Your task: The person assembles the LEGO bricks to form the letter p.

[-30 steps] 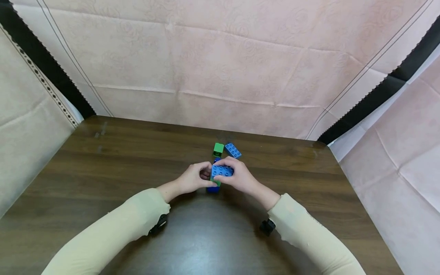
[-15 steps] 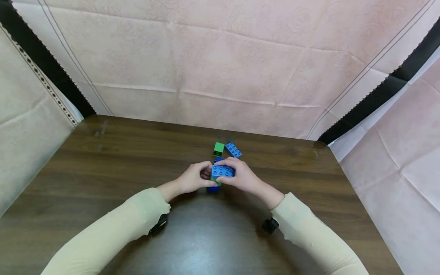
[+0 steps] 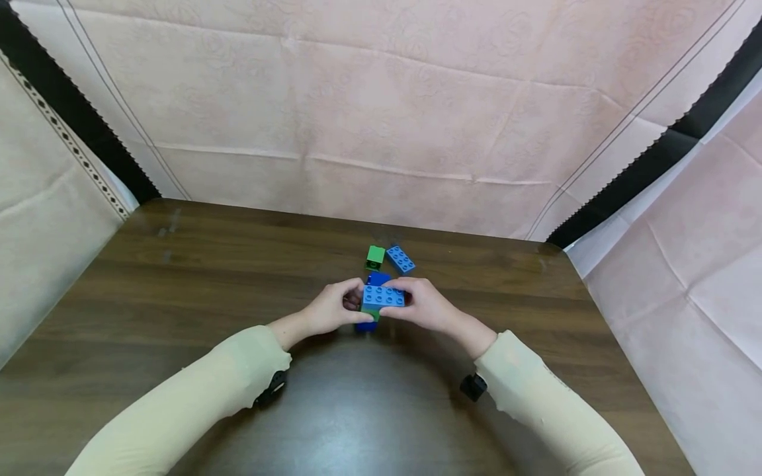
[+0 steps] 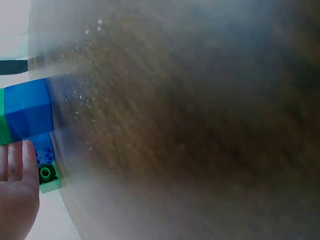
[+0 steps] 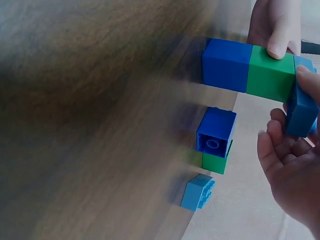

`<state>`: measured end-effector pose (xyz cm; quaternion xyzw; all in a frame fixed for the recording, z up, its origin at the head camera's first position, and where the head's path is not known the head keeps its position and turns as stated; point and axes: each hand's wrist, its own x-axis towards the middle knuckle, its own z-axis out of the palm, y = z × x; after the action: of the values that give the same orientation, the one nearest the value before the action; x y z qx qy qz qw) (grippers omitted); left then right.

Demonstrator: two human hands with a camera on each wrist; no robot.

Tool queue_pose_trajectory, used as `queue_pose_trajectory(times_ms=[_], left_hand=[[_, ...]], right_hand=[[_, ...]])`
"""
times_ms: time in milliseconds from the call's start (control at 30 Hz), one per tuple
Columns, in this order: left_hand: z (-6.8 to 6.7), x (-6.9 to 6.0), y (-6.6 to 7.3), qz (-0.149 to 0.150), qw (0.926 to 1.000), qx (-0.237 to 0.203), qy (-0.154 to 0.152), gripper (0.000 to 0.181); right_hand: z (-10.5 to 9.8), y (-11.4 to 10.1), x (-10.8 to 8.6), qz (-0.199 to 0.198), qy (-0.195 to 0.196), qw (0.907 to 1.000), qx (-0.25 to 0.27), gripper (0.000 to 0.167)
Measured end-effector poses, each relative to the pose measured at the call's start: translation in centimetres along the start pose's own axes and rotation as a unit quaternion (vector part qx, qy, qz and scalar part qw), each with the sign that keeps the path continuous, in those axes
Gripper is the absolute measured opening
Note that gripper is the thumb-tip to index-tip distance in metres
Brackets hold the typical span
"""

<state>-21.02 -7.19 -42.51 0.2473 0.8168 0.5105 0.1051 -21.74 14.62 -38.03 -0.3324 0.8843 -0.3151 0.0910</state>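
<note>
A stack of toy building bricks stands on the table: a dark blue block (image 5: 226,65) at the bottom, a green block (image 5: 271,72) in the middle, and a long light blue brick (image 3: 383,297) on top, overhanging to the right. My left hand (image 3: 324,311) holds the green block, thumb on the near side and fingers behind. My right hand (image 3: 425,304) pinches the light blue brick near its right end, thumb in front and forefinger at the back. From the head view I cannot tell whether that brick is fully seated.
Behind the stack lie a second dark blue brick (image 5: 216,130), turned with its hollow side showing, and a green brick (image 3: 376,254). Another light blue brick (image 3: 401,259) lies to their right. A pale cloth (image 3: 357,119) hangs beyond the table (image 3: 208,264).
My right fingers have shifted rightward along the light blue brick, so more of its studs show. More of the dark blue brick behind is visible. My left hand stays on the stack.
</note>
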Motion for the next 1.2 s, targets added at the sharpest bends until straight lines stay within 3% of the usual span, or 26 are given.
queue_pose_trajectory(times_ms=[500,733,867,1067,1200], left_hand=[[0.0,0.1,0.0,0.000,1.0000,0.001,0.002,0.029],[0.0,-0.2,0.0,0.000,1.0000,-0.003,-0.003,0.030],[-0.1,-0.5,0.0,-0.002,1.0000,-0.002,0.000,0.030],[-0.1,-0.5,0.0,-0.002,1.0000,-0.002,-0.001,0.030],[-0.1,-0.4,0.1,-0.004,1.0000,-0.002,-0.002,0.030]], right_hand=[[-0.5,-0.1,0.3,0.017,-0.038,0.9991,-0.004,0.045],[-1.5,0.4,-0.2,0.025,-0.073,0.9949,0.065,0.049],[-1.6,1.3,-0.1,0.036,-0.038,0.9924,0.112,0.042],[-1.2,3.0,0.9,0.083,0.049,0.9760,0.195,0.037],[-0.5,3.5,1.9,0.114,0.077,0.9766,0.166,0.036]])
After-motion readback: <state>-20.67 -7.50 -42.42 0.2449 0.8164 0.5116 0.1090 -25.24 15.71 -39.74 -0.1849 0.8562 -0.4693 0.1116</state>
